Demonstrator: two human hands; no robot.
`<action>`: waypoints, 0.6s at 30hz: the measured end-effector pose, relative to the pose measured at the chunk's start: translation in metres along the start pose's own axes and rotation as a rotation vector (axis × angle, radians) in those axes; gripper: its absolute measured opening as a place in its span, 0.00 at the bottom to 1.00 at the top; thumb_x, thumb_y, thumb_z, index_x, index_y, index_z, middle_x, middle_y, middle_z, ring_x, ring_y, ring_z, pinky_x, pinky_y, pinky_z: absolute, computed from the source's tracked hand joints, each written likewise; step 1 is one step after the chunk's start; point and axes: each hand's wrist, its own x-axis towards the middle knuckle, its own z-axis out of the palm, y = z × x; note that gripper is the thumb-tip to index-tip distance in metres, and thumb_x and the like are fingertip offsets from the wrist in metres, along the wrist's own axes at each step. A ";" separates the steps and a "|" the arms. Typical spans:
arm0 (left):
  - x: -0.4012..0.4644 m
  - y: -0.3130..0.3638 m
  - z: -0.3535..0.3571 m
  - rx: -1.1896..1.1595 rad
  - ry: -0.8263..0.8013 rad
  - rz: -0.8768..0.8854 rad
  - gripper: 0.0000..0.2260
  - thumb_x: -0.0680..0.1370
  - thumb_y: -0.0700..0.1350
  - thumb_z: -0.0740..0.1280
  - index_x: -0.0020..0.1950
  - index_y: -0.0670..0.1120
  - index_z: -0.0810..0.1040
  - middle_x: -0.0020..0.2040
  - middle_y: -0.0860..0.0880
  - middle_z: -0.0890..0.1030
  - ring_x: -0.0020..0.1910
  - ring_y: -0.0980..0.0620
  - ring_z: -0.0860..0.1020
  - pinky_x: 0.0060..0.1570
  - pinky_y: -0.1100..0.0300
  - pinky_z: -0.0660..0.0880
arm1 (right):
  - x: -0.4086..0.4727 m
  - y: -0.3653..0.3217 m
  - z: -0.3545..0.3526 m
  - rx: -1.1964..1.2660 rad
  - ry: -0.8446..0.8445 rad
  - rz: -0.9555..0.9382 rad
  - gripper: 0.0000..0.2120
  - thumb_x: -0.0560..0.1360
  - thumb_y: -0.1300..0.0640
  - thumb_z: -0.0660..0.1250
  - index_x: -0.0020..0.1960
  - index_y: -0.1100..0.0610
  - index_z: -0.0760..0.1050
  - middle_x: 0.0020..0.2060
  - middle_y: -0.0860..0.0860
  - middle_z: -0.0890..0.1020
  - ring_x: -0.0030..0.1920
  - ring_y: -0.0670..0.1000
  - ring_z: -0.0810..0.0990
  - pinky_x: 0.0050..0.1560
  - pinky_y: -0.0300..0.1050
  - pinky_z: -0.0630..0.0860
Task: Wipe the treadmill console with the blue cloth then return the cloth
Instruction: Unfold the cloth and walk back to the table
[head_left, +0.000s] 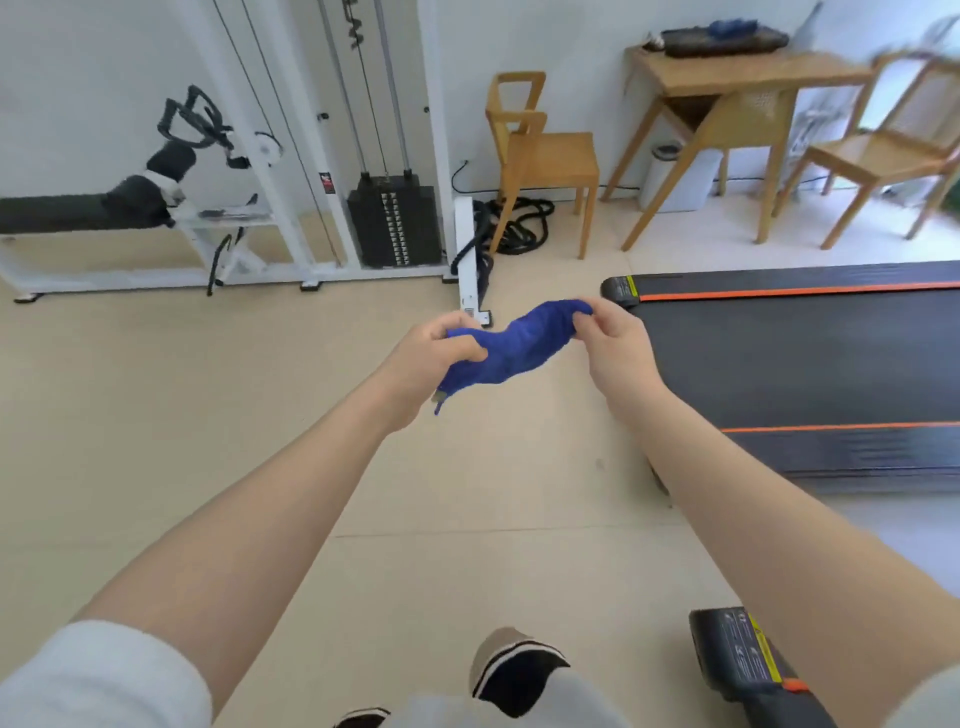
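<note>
You hold the blue cloth (511, 345) bunched in the air between both hands, left of the treadmill (795, 364). Your left hand (434, 358) closes around one end; your right hand (615, 343) pinches the other, probably to spread it for wiping. The console is out of view. The treadmill's yellow warning stickers are too blurred to read.

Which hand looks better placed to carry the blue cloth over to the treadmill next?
Probably the right hand. It already pinches one end of the blue cloth and sits beside the treadmill deck, which lies to that side. The left hand grips the other end, farther from it. The console itself is not in view.
</note>
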 end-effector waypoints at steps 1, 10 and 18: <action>0.033 0.006 -0.007 -0.005 -0.078 0.005 0.04 0.61 0.43 0.64 0.34 0.45 0.72 0.48 0.49 0.77 0.37 0.58 0.76 0.34 0.64 0.69 | 0.028 -0.007 -0.001 0.009 -0.005 -0.010 0.13 0.78 0.66 0.56 0.55 0.58 0.77 0.45 0.47 0.80 0.46 0.44 0.77 0.44 0.30 0.72; 0.382 0.020 -0.011 -0.020 -0.370 0.161 0.16 0.81 0.50 0.54 0.43 0.43 0.75 0.62 0.54 0.76 0.62 0.57 0.72 0.69 0.51 0.62 | 0.320 0.018 -0.003 -0.122 -0.229 -0.131 0.16 0.78 0.66 0.58 0.59 0.51 0.77 0.51 0.44 0.82 0.54 0.42 0.77 0.56 0.34 0.70; 0.675 0.113 0.014 0.398 -0.480 0.247 0.10 0.76 0.42 0.66 0.56 0.47 0.70 0.51 0.50 0.78 0.49 0.53 0.79 0.48 0.60 0.75 | 0.600 0.010 -0.069 -0.124 -0.043 -0.046 0.10 0.76 0.67 0.63 0.48 0.53 0.77 0.35 0.46 0.82 0.40 0.45 0.79 0.47 0.39 0.76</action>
